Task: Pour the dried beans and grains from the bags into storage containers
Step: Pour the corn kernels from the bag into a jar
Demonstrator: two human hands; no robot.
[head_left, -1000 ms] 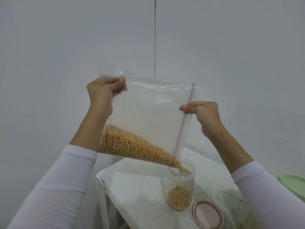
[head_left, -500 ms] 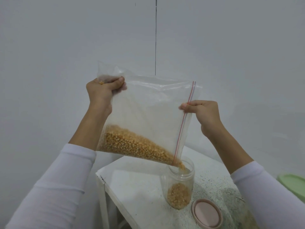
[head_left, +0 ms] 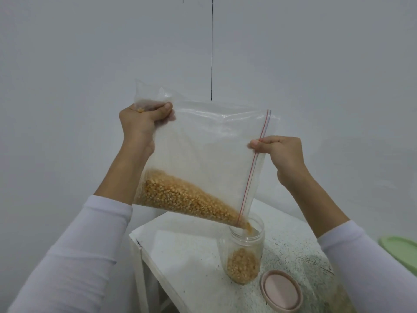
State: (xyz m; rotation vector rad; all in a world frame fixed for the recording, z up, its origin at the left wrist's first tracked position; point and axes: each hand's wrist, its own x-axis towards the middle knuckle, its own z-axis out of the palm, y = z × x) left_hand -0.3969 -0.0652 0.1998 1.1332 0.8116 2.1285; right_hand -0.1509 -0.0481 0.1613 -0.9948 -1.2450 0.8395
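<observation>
Hanging between both hands point(head_left: 144, 123), bag point(head_left: 203, 159) tips kernels into jar point(head_left: 244, 251).

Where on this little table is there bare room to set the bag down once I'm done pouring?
The bare patch is the white table surface left of the jar, out to its left edge. Right of the jar it is crowded: the pink lid lies close beside it.
</observation>
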